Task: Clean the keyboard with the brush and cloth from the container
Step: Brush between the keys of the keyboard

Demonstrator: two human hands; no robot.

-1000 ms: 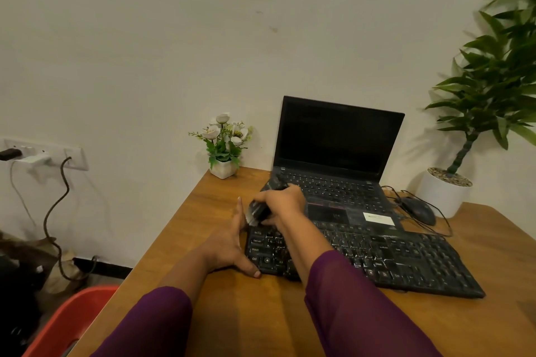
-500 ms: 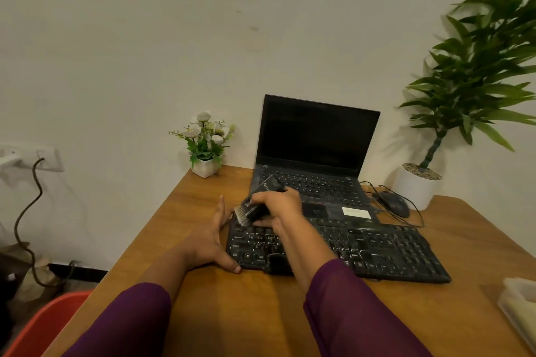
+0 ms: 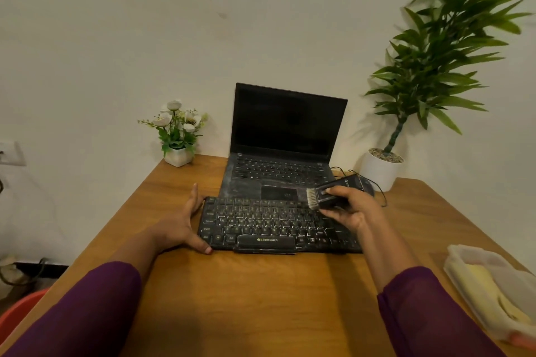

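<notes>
Brush (image 3: 322,199) gripped in right hand (image 3: 352,210), bristles angled down over keyboard (image 3: 272,224), upper right rows (contact unclear). Left hand (image 3: 181,226) flat, fingers straight, braced against keyboard's left edge. Cloth (image 3: 490,293) sits in container (image 3: 464,255), far right.

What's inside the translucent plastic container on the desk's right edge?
The translucent plastic container holds a pale yellow cloth. Anything under the cloth is covered, and the container's near end is blurred.
</notes>
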